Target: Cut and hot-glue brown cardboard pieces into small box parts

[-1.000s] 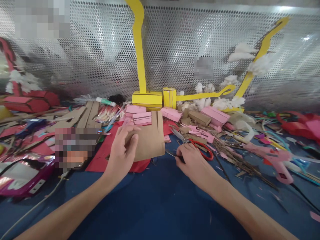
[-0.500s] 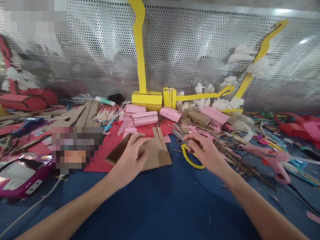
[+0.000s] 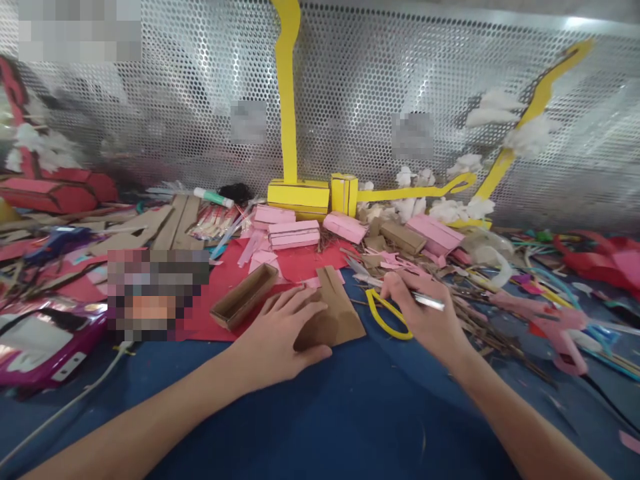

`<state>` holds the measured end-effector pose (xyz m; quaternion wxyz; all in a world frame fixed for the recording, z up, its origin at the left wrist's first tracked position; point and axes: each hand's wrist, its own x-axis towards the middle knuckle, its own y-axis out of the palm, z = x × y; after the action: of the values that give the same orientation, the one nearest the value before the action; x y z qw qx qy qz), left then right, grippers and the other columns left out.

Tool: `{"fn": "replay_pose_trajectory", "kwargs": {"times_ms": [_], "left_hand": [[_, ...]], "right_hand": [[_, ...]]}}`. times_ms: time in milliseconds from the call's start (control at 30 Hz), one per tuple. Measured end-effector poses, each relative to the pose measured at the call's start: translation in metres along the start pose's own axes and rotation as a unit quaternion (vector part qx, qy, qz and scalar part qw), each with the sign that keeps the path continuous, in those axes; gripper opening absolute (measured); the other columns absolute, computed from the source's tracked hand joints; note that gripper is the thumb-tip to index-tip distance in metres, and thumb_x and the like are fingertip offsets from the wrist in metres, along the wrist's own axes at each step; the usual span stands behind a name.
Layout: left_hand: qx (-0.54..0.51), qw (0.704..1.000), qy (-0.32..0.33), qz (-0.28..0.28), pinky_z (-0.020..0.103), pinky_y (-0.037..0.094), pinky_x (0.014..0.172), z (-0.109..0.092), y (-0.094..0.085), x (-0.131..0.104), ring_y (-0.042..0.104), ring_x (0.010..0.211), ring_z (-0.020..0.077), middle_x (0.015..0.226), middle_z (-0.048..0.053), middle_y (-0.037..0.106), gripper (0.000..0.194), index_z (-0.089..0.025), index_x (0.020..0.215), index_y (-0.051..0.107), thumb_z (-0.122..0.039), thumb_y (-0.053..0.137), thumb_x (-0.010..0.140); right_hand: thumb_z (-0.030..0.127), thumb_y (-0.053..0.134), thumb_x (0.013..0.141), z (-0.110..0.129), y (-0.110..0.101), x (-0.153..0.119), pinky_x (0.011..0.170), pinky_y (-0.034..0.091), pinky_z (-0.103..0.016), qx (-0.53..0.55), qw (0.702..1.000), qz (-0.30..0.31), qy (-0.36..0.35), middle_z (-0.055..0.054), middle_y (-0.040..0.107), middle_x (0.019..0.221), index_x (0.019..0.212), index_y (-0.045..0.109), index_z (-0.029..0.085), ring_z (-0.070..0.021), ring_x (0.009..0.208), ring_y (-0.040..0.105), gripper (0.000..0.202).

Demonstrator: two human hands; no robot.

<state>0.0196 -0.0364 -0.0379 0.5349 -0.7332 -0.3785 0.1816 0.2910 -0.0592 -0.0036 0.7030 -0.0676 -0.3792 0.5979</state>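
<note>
My left hand [image 3: 287,330] lies with fingers spread on a flat piece of brown cardboard [image 3: 343,317], covering its left part. To the left of that hand, a narrow open cardboard box [image 3: 246,297] rests on red paper [image 3: 207,313]. The fingers of my right hand [image 3: 417,307] are closed around a slim silver pen [image 3: 429,301], its back end sticking out past the knuckles; its tip is hidden. Beside the right hand lie scissors with yellow handles [image 3: 374,313] on the blue table.
Pink boxes [image 3: 294,235] and yellow paper-covered shapes [image 3: 299,195] stand behind, before a perforated metal panel [image 3: 345,87]. On the right lies a pink glue gun [image 3: 555,323] among twigs [image 3: 493,343]. A purple-and-white device [image 3: 45,350] with a cable sits left.
My left hand has moved right, off the box and onto the cardboard piece, which now lies farther right, apart from the box. A pen now shows in my right hand.
</note>
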Motion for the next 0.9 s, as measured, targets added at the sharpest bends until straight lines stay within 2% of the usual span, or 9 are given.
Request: {"fn": "replay_pose_trajectory", "kwargs": {"times_ms": [33,100,167,267,400,533,700,900], "left_hand": [[0.006,1.000,0.007,0.003,0.058,0.032,0.120,0.001,0.000,0.000,0.033,0.152,0.0338,0.166,0.003,0.038,0.065,-0.033,0.146,0.051,-0.063,0.061,0.090],[0.014,1.000,0.018,0.006,0.058,0.032,0.120,0.002,0.001,0.001,0.034,0.151,0.0338,0.165,0.004,0.039,0.068,-0.033,0.148,0.050,-0.065,0.061,0.088],[0.019,1.000,0.022,0.004,0.057,0.033,0.120,0.003,0.002,0.001,0.036,0.150,0.0338,0.164,0.004,0.040,0.070,-0.032,0.148,0.050,-0.066,0.061,0.088],[0.023,0.999,0.024,-0.003,0.057,0.035,0.118,0.004,0.003,0.002,0.037,0.149,0.0349,0.164,0.005,0.040,0.070,-0.032,0.148,0.050,-0.066,0.061,0.088],[0.022,0.999,0.028,-0.009,0.057,0.036,0.117,0.004,0.005,0.002,0.038,0.148,0.0358,0.162,0.006,0.043,0.068,-0.031,0.147,0.051,-0.065,0.061,0.089],[0.020,0.999,0.031,-0.012,0.057,0.036,0.117,0.005,0.005,0.002,0.039,0.147,0.0356,0.161,0.006,0.044,0.067,-0.031,0.147,0.050,-0.062,0.062,0.089],[0.017,0.999,0.030,-0.014,0.058,0.036,0.117,0.004,0.005,0.002,0.039,0.147,0.0357,0.162,0.005,0.043,0.066,-0.032,0.147,0.051,-0.062,0.062,0.089],[0.020,0.999,0.026,-0.010,0.057,0.036,0.117,0.002,0.003,0.002,0.038,0.147,0.0353,0.162,0.005,0.043,0.067,-0.032,0.147,0.051,-0.063,0.063,0.088]], "right_hand": [[0.047,0.049,0.104,0.001,0.002,-0.001,0.057,0.044,-0.027,0.010,1.000,0.002,0.013,-0.001,0.061,0.068,0.088,0.070,0.020,-0.0141,0.060,0.055,0.037],[0.049,0.044,0.106,0.001,0.005,-0.005,0.058,0.046,-0.027,0.040,0.998,0.042,0.039,-0.001,0.064,0.070,0.107,0.071,0.020,-0.0156,0.062,0.060,0.039],[0.049,0.044,0.106,0.001,0.007,-0.008,0.065,0.050,-0.028,0.049,0.994,0.086,0.047,-0.003,0.069,0.074,0.114,0.071,0.020,-0.0180,0.071,0.067,0.040],[0.049,0.047,0.105,0.002,0.010,-0.011,0.073,0.053,-0.029,0.022,0.991,0.121,0.045,-0.003,0.073,0.080,0.107,0.074,0.021,-0.0189,0.078,0.071,0.039],[0.046,0.049,0.105,0.006,0.011,-0.011,0.072,0.051,-0.028,-0.007,0.990,0.137,0.025,-0.001,0.074,0.081,0.103,0.073,0.023,-0.0173,0.076,0.070,0.034],[0.042,0.061,0.099,0.008,0.013,-0.010,0.068,0.047,-0.027,-0.033,0.989,0.145,0.010,0.000,0.075,0.086,0.099,0.071,0.023,-0.0177,0.079,0.069,0.021],[0.030,0.055,0.101,0.011,0.017,-0.011,0.064,0.041,-0.026,-0.068,0.987,0.148,0.001,0.002,0.070,0.079,0.091,0.064,0.023,-0.0147,0.072,0.064,0.016],[0.025,0.053,0.100,0.017,0.018,-0.012,0.065,0.038,-0.026,-0.082,0.984,0.157,-0.008,0.004,0.065,0.076,0.087,0.060,0.022,-0.0129,0.069,0.059,0.016]]}}
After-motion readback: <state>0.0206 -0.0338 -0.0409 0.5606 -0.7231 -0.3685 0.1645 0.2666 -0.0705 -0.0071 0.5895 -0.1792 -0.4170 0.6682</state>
